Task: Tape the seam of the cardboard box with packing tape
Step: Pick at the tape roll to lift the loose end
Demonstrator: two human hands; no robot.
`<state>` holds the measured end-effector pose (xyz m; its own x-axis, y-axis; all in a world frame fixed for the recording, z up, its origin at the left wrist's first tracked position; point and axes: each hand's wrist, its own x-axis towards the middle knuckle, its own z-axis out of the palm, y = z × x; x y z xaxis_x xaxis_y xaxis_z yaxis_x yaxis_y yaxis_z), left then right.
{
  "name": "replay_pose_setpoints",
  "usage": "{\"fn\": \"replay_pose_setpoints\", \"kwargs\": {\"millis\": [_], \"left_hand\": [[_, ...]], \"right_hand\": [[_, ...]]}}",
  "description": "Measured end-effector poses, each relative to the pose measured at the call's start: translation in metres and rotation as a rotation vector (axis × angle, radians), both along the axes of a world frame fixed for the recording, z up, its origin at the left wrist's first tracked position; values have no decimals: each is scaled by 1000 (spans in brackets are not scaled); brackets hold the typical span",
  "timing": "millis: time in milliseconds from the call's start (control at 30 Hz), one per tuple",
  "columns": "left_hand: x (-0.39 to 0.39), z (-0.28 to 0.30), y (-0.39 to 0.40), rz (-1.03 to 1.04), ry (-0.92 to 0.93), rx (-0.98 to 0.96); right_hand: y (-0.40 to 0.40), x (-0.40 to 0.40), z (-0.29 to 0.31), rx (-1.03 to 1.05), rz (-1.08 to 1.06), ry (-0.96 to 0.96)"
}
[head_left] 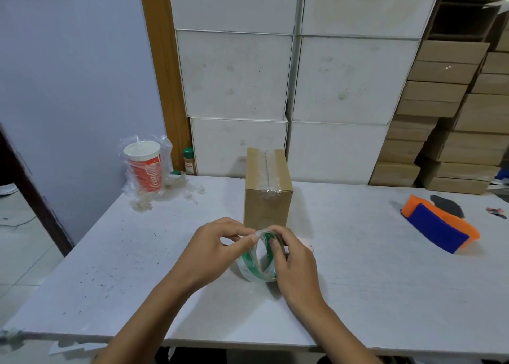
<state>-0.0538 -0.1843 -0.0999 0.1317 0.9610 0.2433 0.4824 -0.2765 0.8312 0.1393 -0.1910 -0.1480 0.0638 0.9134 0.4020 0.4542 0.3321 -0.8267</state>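
Thumb and forefinger tips of the left hand (pixel 213 246) are pinched on the top rim of the clear packing tape roll (pixel 259 256), right at the tape's edge. The roll is gripped from the other side by the right hand (pixel 296 264), fingers curled over the outer band, thumb pressed inside the green-printed core. Roll is held upright on edge, just above or on the white table (pixel 110 267); contact can't be told. Just behind the hands, the small cardboard box (pixel 267 190) is stood upright at table centre, approx.; clear tape is seen already laid along its top seam and creased over the front edge. Far left, a red Coca-Cola cup (pixel 144 167) in a plastic bag. Far right, an orange-and-blue tape dispenser (pixel 440 226) is lying, well apart from the box.
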Motion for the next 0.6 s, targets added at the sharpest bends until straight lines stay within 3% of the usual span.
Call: {"fn": "replay_pose_setpoints", "kwargs": {"millis": [267,600], "left_hand": [[-5,3,1,-143,-35,-39],[-10,13,8,-181,25,-105]], "right_hand": [[-1,3,-3,-37,-16,29],[0,4,-4,-44,5,7]]}}
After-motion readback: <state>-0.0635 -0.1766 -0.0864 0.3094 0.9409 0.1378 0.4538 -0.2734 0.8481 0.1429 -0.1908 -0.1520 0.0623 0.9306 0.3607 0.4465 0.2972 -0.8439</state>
